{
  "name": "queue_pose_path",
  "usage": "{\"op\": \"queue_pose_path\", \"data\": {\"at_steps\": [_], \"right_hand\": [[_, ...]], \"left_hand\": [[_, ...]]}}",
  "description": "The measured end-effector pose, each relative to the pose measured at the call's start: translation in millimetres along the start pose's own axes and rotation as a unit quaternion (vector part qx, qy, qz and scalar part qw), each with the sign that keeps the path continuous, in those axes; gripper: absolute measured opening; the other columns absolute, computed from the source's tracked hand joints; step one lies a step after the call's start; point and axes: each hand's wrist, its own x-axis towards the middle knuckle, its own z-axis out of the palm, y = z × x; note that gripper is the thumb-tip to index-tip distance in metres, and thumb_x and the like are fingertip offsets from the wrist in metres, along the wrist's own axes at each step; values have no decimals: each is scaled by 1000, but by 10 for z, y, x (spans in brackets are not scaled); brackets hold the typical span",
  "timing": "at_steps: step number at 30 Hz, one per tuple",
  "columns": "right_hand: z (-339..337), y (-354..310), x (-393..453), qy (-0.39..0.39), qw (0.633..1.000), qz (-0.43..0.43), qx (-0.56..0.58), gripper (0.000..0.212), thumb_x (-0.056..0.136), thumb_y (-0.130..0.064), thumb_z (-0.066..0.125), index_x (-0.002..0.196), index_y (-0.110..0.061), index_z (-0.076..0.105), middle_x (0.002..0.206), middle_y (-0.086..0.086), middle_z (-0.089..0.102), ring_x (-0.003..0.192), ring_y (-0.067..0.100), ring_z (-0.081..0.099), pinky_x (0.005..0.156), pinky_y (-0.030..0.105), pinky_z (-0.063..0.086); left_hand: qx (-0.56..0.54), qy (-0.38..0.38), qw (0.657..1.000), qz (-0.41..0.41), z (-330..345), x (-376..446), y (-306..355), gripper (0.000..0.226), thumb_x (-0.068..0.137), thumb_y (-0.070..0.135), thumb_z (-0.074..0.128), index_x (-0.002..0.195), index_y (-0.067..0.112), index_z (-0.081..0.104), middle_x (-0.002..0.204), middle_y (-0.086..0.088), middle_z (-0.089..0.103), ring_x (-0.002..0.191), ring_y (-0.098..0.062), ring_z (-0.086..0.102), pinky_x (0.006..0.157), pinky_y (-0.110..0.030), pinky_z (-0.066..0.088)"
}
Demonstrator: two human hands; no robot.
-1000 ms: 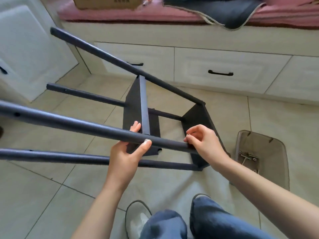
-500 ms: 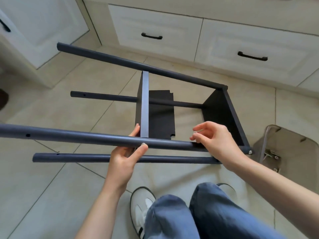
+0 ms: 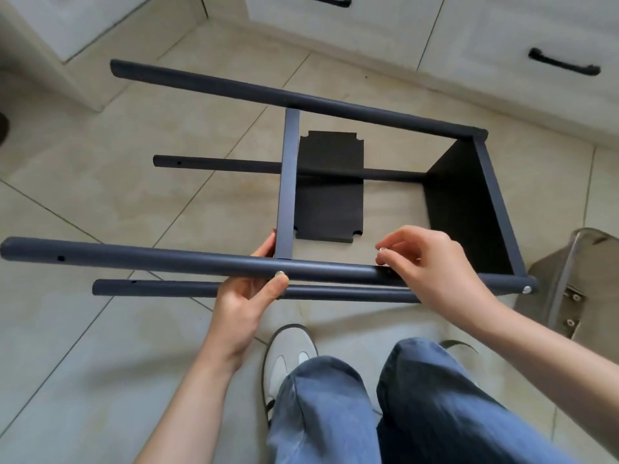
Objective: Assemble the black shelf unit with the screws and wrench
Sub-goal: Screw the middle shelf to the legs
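The black shelf unit lies on its side on the tile floor. Its near post (image 3: pixel 150 261) runs left to right in front of me. My left hand (image 3: pixel 244 296) grips this post where the middle shelf panel (image 3: pixel 289 182) joins it, thumb beside a silver screw head (image 3: pixel 279 273). My right hand (image 3: pixel 432 266) hovers just above the post further right and pinches a small silver screw (image 3: pixel 382 250) between thumb and fingertips. An end panel (image 3: pixel 469 209) closes the right side, with a screw head (image 3: pixel 527 289) at the post's end. No wrench is visible.
A loose black panel (image 3: pixel 330 195) lies flat on the floor inside the frame. A translucent container (image 3: pixel 569 279) with metal hardware sits at the right. White drawers with black handles (image 3: pixel 562 67) line the back. My shoe (image 3: pixel 288 353) and legs are below the frame.
The view has tilted down, so the frame sits lower and closer. My right hand has lifted off the near post with a screw in its fingertips. The left hand keeps its grip.
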Motion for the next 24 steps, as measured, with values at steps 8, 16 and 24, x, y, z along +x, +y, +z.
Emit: {"op": "queue_pose_path", "data": {"at_steps": [8, 16, 24], "right_hand": [[251, -422, 383, -118, 974, 34, 189, 7, 97, -19, 61, 94, -15, 67, 82, -2, 76, 80, 11, 73, 71, 30, 62], [743, -560, 608, -191, 943, 93, 258, 12, 96, -20, 63, 93, -10, 68, 92, 7, 76, 85, 18, 74, 74, 32, 62], [1020, -537, 601, -221, 921, 127, 294, 11, 94, -21, 66, 94, -11, 69, 95, 10, 73, 83, 14, 74, 72, 25, 60]], "left_hand": [[-32, -5, 999, -31, -80, -45, -96, 54, 82, 33, 75, 134, 41, 61, 141, 3, 60, 133, -14, 53, 98, -16, 46], [-66, 18, 992, -102, -171, -167, -332, 69, 80, 26, 73, 144, 17, 49, 141, -6, 60, 134, -19, 53, 102, -21, 44], [-78, 39, 987, -137, -255, -232, -431, 64, 86, 19, 64, 146, 5, 45, 140, -11, 60, 136, -25, 50, 118, -41, 34]]}}
